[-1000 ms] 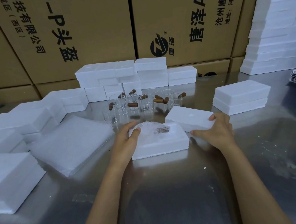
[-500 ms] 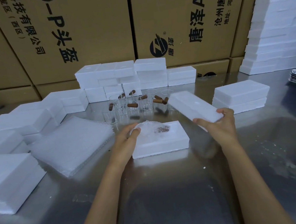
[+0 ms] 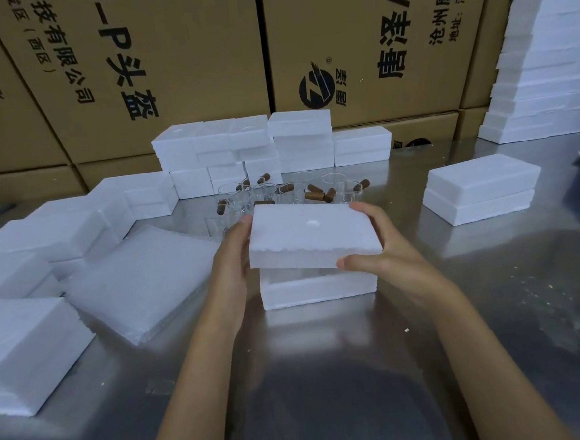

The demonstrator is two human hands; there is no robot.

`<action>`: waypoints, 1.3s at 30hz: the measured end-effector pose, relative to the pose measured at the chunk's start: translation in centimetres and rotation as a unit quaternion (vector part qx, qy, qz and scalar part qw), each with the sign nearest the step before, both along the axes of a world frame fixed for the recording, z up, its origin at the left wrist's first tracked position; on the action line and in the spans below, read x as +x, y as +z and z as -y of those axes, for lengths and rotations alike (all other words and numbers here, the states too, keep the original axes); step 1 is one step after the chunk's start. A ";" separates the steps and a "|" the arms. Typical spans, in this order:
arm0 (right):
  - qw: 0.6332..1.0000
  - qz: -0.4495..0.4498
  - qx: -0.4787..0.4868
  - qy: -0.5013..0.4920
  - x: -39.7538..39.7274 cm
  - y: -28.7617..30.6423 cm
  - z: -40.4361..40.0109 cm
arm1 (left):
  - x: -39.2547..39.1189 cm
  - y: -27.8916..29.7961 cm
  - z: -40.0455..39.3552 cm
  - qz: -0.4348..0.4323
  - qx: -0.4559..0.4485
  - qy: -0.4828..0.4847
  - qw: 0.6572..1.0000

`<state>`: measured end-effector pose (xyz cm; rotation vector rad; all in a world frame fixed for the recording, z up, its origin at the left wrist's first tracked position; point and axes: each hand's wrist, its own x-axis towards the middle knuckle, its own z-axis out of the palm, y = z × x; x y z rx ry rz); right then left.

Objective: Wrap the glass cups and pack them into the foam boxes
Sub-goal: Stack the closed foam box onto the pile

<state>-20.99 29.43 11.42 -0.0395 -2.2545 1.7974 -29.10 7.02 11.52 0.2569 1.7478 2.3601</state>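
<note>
Both my hands, left (image 3: 231, 258) and right (image 3: 380, 254), grip the lid (image 3: 312, 233) by its ends, just above the box (image 3: 319, 288) below.

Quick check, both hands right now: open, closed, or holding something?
Left hand: holds the left end of the foam lid.
Right hand: grips the lid's right end, thumb in front.

steel table (image 3: 494, 308), cardboard cartons (image 3: 184, 55) behind

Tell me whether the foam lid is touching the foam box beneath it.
Cannot tell. In the head view both hands, left hand and right hand, hold the foam lid over the foam box; its front edge hides any gap or contact.
</note>
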 end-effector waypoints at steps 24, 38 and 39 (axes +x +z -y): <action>0.993 0.031 -0.113 -0.035 -1.1 -1.3 1.2 | -0.5 -1.5 -0.2 0.030 -0.020 -0.028 0.999; 0.991 0.029 -0.110 -0.066 -0.6 -1.2 2.0 | -0.8 -1.7 0.0 0.037 -0.027 -0.026 0.999; 0.991 0.030 -0.106 -0.071 -0.6 -1.2 2.0 | -0.7 -1.7 0.0 0.032 -0.032 -0.028 0.999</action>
